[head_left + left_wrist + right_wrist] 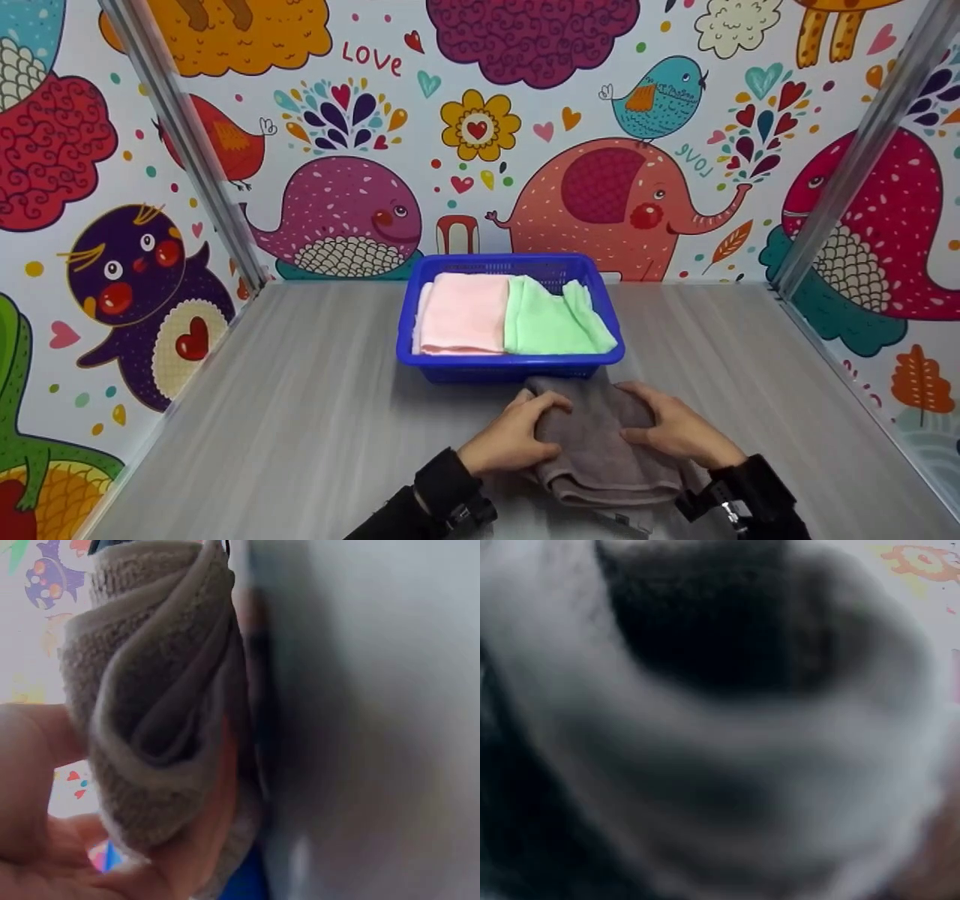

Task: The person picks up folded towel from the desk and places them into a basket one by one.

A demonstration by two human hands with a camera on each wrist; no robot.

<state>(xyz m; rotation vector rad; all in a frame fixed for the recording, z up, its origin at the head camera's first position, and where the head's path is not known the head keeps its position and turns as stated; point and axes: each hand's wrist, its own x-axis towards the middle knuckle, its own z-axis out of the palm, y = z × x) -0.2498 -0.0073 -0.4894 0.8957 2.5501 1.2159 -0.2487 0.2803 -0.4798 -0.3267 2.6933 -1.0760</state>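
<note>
A folded grey-brown towel [596, 442] is held between both hands, just in front of the blue basket. On its left side my left hand [510, 439] grips it, thumb on the near part and fingers farther back. In the left wrist view that hand [45, 840] is curled round the towel [142, 705], whose layered, looped folds face the camera. My right hand [682, 431] holds the right side, with thumb and fingers on the cloth. Blurred towel [742, 765] fills most of the right wrist view and hides nearly all of that hand.
Behind the towel stands a blue plastic basket [510, 367], holding a folded pink towel [465, 311] on its left and a folded green towel [555, 319] on its right. The grey tabletop [300, 405] is bounded by printed walls with metal corner posts [187, 142].
</note>
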